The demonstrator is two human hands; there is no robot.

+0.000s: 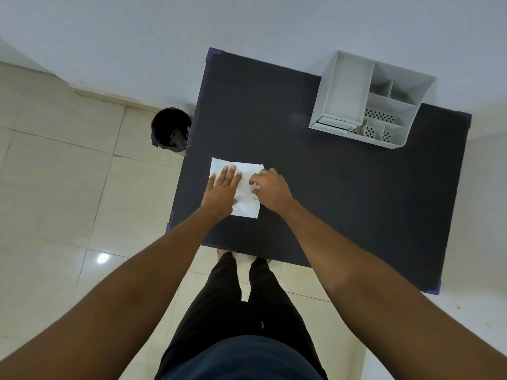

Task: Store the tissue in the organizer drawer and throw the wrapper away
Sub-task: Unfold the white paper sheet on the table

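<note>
A white tissue [248, 187] lies spread flat on the dark table [329, 187], near its left edge. My left hand [223, 189] rests palm down on the tissue's left part, fingers straight and together. My right hand [271, 189] sits at the tissue's right edge with fingers curled, pinching that edge. The grey desk organizer [367, 100] stands at the table's far right; its small drawer [333, 123] at the front left looks closed. No wrapper is visible on the table.
A black-lined waste bin [171, 128] stands on the tiled floor just left of the table, with crumpled material inside. A white wall runs behind the table. My legs are at the table's near edge.
</note>
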